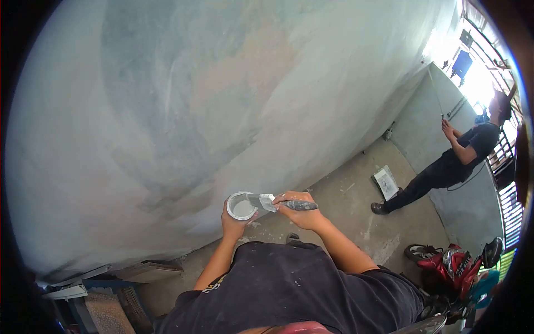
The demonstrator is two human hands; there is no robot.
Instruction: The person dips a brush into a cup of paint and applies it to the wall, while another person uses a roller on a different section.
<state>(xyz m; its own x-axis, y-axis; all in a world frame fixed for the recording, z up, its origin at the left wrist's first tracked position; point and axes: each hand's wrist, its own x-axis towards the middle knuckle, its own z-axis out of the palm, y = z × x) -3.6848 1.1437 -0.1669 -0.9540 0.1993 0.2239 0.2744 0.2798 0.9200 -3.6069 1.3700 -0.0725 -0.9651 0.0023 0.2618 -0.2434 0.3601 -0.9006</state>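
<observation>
My left hand [232,222] is wrapped round a small round tub [230,207] of whitish paint, its rim smeared white. In my right hand [297,214] is a paintbrush [300,205], held by its grey, paint-spattered handle. The brush's bristles lie over the tub's right rim, pointing left into the opening. Both hands are in front of my chest, close to the wall [183,139], which carries uneven patches of white, grey and pinkish tone.
At the right a person [467,147] in dark clothes holds a long pole towards the far wall. A paint tray [386,182] lies on the floor by their feet. A red motorcycle [453,267] stands at lower right; boards [150,271] lean at lower left.
</observation>
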